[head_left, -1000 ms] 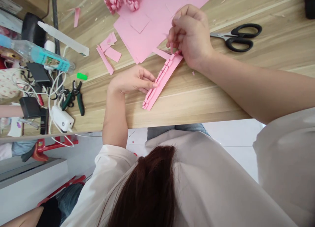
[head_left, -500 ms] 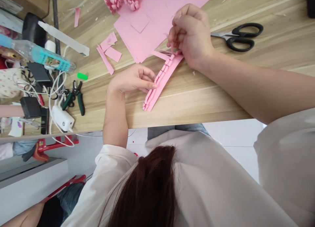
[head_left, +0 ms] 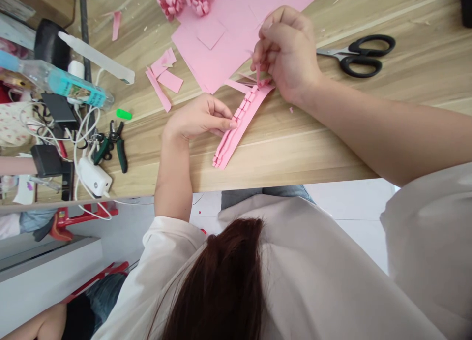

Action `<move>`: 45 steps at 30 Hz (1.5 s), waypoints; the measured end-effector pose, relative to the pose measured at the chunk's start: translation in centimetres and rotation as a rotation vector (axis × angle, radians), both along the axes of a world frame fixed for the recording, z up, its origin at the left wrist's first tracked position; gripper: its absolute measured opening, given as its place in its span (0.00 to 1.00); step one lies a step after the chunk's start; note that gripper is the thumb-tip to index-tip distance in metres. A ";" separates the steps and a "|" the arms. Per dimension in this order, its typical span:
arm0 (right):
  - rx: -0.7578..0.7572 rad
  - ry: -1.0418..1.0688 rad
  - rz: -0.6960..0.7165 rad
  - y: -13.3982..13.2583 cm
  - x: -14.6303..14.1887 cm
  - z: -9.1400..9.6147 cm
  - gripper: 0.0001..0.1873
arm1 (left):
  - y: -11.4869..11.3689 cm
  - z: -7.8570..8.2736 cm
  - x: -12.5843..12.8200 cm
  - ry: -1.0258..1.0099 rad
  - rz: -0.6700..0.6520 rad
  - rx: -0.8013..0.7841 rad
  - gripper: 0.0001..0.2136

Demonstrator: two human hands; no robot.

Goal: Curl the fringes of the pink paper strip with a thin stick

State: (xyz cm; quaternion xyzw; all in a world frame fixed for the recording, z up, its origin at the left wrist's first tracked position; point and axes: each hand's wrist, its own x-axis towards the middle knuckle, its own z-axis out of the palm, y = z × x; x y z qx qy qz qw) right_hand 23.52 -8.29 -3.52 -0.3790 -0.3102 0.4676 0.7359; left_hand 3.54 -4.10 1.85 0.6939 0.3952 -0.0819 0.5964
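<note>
in front of you stretches a long, light wood-grain table (head_left: 295,153). a large, flat sheet of pink paper (head_left: 217,49) lies across its far side, with two clusters of curled pink paper rosettes (head_left: 169,0) at the top edge of the view.

your right hand (head_left: 287,49) is raised at the sheet's lower corner, its fingers (head_left: 260,59) clenched in a tight pinch on the upper end of a long pink folded paper strip (head_left: 239,128). the strip lies diagonally on the table just below the sheet, with small folded tabs along its length. your left hand (head_left: 199,118) is beside it, its fingertips (head_left: 231,124) gripping the strip near its middle.

to the right lie black-handled steel scissors (head_left: 359,54). to the left are loose pink paper offcuts (head_left: 162,69), a clear plastic bottle with a teal label (head_left: 62,81), a white power adapter with white cables (head_left: 94,177), green-handled pliers (head_left: 110,150), and a small bright green object (head_left: 123,114).
</note>
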 end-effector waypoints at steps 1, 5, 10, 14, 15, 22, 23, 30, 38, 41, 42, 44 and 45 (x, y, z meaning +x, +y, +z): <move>0.003 0.003 -0.001 0.0 0.0 0.0 0.05 | 0.0 0.0 0.0 0.002 0.002 0.000 0.15; 0.016 0.001 0.010 0.1 0.1 -0.2 0.05 | -0.1 0.3 -0.2 0.000 0.020 0.001 0.16; -0.002 0.012 0.007 0.1 0.1 -0.1 0.06 | 0.1 0.4 -0.5 -0.004 0.002 -0.013 0.13; 0.024 0.035 0.005 0.1 0.1 -0.1 0.07 | 0.1 0.3 -0.4 -0.006 -0.010 -0.031 0.12; 0.031 0.037 0.008 0.1 0.1 -0.2 0.07 | 0.1 0.3 -0.3 -0.004 -0.010 -0.031 0.12; 0.083 0.024 0.035 0.2 0.4 -0.7 0.09 | -0.4 0.3 -0.3 0.029 0.027 0.034 0.11; 0.081 0.024 0.038 0.2 0.4 -0.7 0.09 | -0.4 0.3 -0.3 0.034 0.026 0.035 0.10; 0.059 -0.018 0.044 0.7 0.6 -1.0 0.13 | -0.3 0.4 0.2 0.037 -0.001 -0.019 0.09; 0.047 -0.122 0.028 -0.1 0.4 -1.2 0.13 | -0.2 0.3 -0.1 0.000 0.015 -0.120 0.11; 0.033 -0.107 0.016 -0.3 0.4 -0.8 0.15 | 0.0 0.2 -0.5 -0.037 0.027 -0.123 0.13; 0.029 -0.104 0.034 -0.4 0.4 -0.7 0.15 | 0.1 0.1 -0.6 -0.041 0.025 -0.124 0.14; 0.019 -0.106 0.048 -0.5 0.2 -0.5 0.15 | 0.2 0.0 -0.7 -0.043 0.010 -0.134 0.15; 0.018 -0.105 0.045 -0.5 0.2 -0.4 0.15 | 0.2 0.0 -0.7 -0.046 0.004 -0.139 0.16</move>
